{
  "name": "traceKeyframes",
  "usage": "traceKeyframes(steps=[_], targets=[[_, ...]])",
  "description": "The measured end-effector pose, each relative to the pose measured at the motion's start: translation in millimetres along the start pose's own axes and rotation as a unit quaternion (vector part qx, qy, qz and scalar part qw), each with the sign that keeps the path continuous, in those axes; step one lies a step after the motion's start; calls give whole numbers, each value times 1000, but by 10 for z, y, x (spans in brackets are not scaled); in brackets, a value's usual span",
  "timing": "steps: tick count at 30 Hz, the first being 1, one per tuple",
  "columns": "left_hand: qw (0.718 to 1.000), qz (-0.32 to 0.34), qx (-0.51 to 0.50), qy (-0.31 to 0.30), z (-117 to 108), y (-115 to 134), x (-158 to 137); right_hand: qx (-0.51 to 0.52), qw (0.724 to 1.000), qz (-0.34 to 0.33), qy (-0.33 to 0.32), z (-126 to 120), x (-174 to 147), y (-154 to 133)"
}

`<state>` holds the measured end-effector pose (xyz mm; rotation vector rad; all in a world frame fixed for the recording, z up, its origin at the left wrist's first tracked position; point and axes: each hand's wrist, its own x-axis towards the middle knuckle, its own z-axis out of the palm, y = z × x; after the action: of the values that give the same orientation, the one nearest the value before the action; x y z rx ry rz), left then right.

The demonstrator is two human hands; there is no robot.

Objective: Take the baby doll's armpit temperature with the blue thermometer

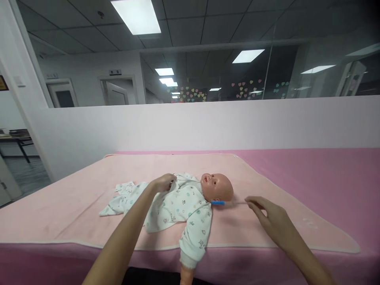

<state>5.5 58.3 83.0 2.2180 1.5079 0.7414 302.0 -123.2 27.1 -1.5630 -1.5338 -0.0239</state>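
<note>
A baby doll [218,187] lies on its back, its head toward the right. It wears a white long-sleeved shirt [178,202] with small printed figures and matching trousers [118,204]. At the shirt's far front edge, my left hand [164,183] has curled fingers closed on the cloth; the fingertips are partly hidden. To the right of the doll's head, my right hand [267,215] pinches the end of a thin, pale stick with a blue tip [218,203]. That tip is by the doll's ear and collar. Blur hides what kind of stick it is.
Under the doll is a peach pad [74,198] with a pale edge, spread over a pink surface [311,174]. One doll arm hangs over the near edge. A white half wall [222,126] with glass above stands behind.
</note>
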Motion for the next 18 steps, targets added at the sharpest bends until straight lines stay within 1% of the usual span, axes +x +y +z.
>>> traceKeyframes(steps=[1,3,5,6,9,12,15,18], targets=[[1000,-4,19,24,-32,28,48,12,1000,-10,13,-1,86,-157],[996,8,53,76,-63,116,122,7,999,-39,30,80,275,-466],[989,36,83,114,-61,224,153,-40,997,-62,26,249,464,-728],[986,56,98,122,-59,275,154,-69,995,-73,13,353,555,-835],[968,126,188,112,-82,373,124,-147,985,-80,-46,703,808,-1053],[940,172,279,95,-131,392,76,-194,974,-53,-107,1081,1045,-1155],[941,185,273,74,-122,376,20,-208,966,-24,-154,1428,1245,-1196],[946,191,256,61,-74,308,-33,-200,963,-27,-176,1616,1374,-1216]])
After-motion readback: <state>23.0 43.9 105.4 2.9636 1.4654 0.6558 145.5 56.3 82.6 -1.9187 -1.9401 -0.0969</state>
